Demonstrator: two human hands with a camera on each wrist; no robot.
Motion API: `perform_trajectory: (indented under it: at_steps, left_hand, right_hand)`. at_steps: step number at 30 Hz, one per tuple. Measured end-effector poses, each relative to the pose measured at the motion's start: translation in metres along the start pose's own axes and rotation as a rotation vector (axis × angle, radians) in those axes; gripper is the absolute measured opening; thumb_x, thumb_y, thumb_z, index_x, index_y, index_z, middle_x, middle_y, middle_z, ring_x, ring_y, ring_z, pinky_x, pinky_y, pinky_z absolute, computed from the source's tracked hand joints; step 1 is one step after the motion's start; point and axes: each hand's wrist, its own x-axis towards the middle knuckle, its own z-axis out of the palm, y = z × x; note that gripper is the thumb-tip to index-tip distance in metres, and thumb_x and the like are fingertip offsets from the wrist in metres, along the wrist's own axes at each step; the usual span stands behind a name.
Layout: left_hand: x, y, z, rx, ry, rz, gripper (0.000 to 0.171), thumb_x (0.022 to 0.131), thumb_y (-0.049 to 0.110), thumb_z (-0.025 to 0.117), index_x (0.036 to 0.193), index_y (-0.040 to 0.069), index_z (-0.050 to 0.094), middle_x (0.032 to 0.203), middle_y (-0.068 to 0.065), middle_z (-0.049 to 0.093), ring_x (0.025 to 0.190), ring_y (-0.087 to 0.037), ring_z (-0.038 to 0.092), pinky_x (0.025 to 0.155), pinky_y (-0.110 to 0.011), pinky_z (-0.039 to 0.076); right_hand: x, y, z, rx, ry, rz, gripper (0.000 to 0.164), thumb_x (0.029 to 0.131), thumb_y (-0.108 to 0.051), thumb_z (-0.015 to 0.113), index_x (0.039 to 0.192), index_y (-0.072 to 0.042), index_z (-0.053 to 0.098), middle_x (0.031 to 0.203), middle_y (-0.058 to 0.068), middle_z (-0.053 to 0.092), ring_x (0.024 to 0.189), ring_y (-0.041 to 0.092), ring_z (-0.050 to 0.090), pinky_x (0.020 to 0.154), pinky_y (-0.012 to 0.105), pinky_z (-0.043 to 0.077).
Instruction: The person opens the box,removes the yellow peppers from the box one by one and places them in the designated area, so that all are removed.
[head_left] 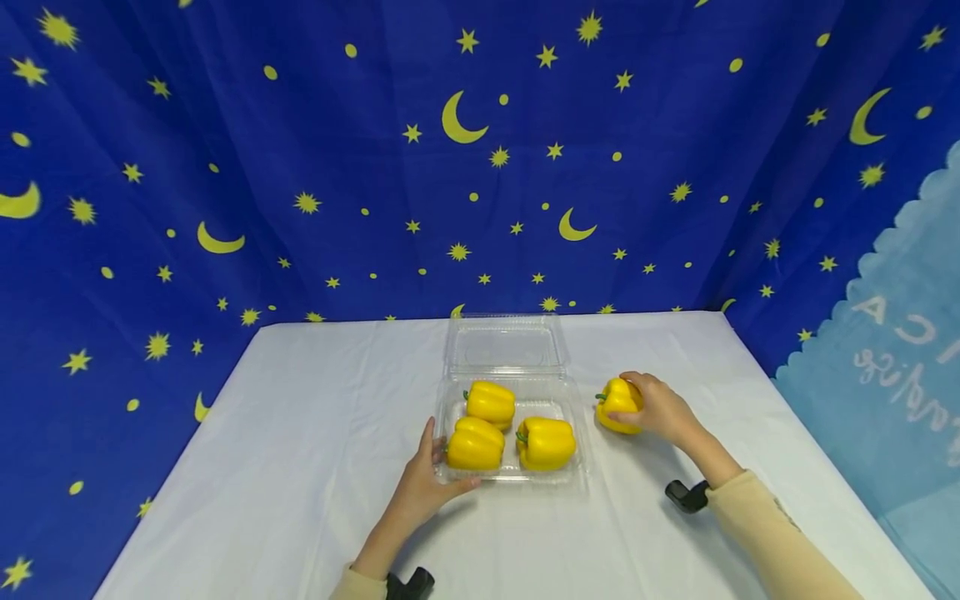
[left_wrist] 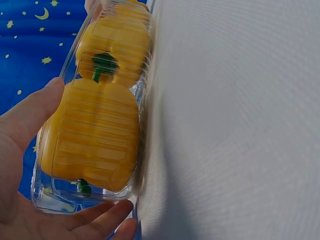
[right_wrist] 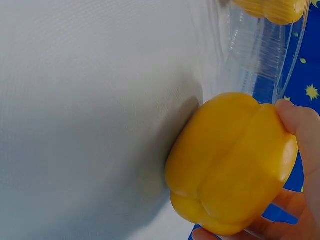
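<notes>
A clear plastic clamshell container [head_left: 513, 478] stands on the table with its lid [head_left: 506, 346] folded back. Inside are three yellow bell peppers: one at the back left [head_left: 491, 404], one at the front left [head_left: 476, 444] and one at the right [head_left: 546, 443]. My left hand [head_left: 429, 487] holds the container's front left corner, its thumb along the front and its fingers at the left side. To the right of the container, my right hand [head_left: 660, 408] grips a fourth-looking, similar yellow bell pepper [right_wrist: 232, 160] between thumb and fingers, close over the cloth, its green stem pointing left.
A white cloth [head_left: 322, 433] covers the table. Behind it hangs a blue curtain [head_left: 375, 167] with yellow stars and moons. A light blue panel [head_left: 900, 333] with white lettering is at the right. Dark wrist mounts [head_left: 686, 497] sit near both sleeves.
</notes>
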Motion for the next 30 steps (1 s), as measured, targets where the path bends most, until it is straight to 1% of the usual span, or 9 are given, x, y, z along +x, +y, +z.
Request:
perform_trajectory:
  at_steps: [5,9,12,16,19,22,25,29,30]
  left_hand:
    - [0.001,-0.001,0.0,0.0,-0.002,-0.008,0.12,0.07,0.039,0.083,0.152,0.002,0.004,0.146,-0.027,0.04,0.128,-0.041,0.047,0.104,-0.057,0.041]
    - [0.001,-0.001,0.0,0.001,0.0,-0.013,0.12,0.07,0.038,0.083,0.152,0.001,0.004,0.145,-0.028,0.04,0.128,-0.041,0.048,0.104,-0.057,0.041]
    - [0.001,0.0,0.0,0.002,0.001,-0.014,0.12,0.07,0.038,0.084,0.152,0.001,0.004,0.145,-0.028,0.04,0.128,-0.041,0.048,0.104,-0.057,0.04]
    - [0.001,0.0,0.0,0.005,-0.002,-0.011,0.121,0.07,0.039,0.083,0.152,0.001,0.004,0.145,-0.028,0.04,0.128,-0.041,0.048,0.105,-0.057,0.04]
    - [0.001,0.0,-0.001,0.009,-0.005,-0.006,0.12,0.07,0.039,0.083,0.152,0.001,0.004,0.145,-0.028,0.04,0.128,-0.041,0.047,0.104,-0.057,0.04]
    - [0.0,0.002,-0.001,0.012,-0.005,-0.004,0.12,0.071,0.039,0.083,0.152,0.001,0.004,0.145,-0.028,0.04,0.128,-0.041,0.048,0.104,-0.056,0.04]
    - [0.0,0.002,-0.002,0.018,-0.007,0.0,0.12,0.071,0.039,0.083,0.152,0.0,0.004,0.145,-0.028,0.04,0.128,-0.041,0.048,0.104,-0.056,0.041]
    - [-0.002,0.004,-0.002,0.015,-0.013,-0.007,0.12,0.071,0.039,0.083,0.152,0.001,0.004,0.145,-0.028,0.039,0.128,-0.041,0.048,0.104,-0.057,0.041]
    - [-0.002,0.004,-0.002,0.016,-0.014,-0.008,0.12,0.071,0.039,0.083,0.152,0.001,0.004,0.146,-0.028,0.039,0.128,-0.041,0.048,0.103,-0.057,0.041]
  right_hand:
    - [-0.001,-0.001,-0.002,-0.025,-0.044,0.011,0.075,0.081,-0.042,0.073,0.132,0.006,0.046,0.116,0.026,0.059,0.095,0.032,0.06,0.082,0.054,0.052]
    - [-0.002,-0.003,-0.003,-0.045,-0.048,0.008,0.083,0.082,-0.044,0.071,0.139,0.005,0.037,0.125,0.031,0.054,0.106,0.041,0.057,0.086,0.06,0.049]
    - [-0.004,-0.01,-0.004,-0.067,-0.007,-0.017,0.086,0.083,-0.042,0.071,0.143,0.003,0.031,0.132,0.033,0.048,0.113,0.047,0.052,0.088,0.064,0.047]
    - [-0.005,-0.027,-0.008,-0.079,0.083,-0.068,0.079,0.084,-0.035,0.071,0.142,0.002,0.034,0.132,0.031,0.048,0.113,0.045,0.051,0.09,0.062,0.047]
    - [-0.005,-0.047,-0.012,-0.034,0.13,-0.117,0.07,0.087,-0.031,0.069,0.14,0.002,0.039,0.134,0.027,0.05,0.118,0.042,0.051,0.096,0.059,0.045]
    - [-0.007,-0.068,-0.013,0.017,0.138,-0.196,0.062,0.088,-0.028,0.067,0.138,0.0,0.043,0.135,0.022,0.051,0.122,0.039,0.05,0.101,0.057,0.043]
    - [-0.01,-0.084,-0.011,0.058,0.093,-0.273,0.06,0.088,-0.027,0.069,0.137,-0.002,0.045,0.135,0.018,0.053,0.122,0.036,0.053,0.099,0.053,0.046]
    - [-0.015,-0.099,-0.002,0.107,-0.058,-0.311,0.065,0.085,-0.03,0.071,0.14,-0.008,0.043,0.14,0.014,0.05,0.126,0.033,0.05,0.101,0.051,0.046]
    - [-0.016,-0.101,0.001,0.114,-0.098,-0.32,0.067,0.084,-0.029,0.072,0.141,-0.009,0.042,0.141,0.014,0.049,0.13,0.034,0.047,0.104,0.052,0.043]
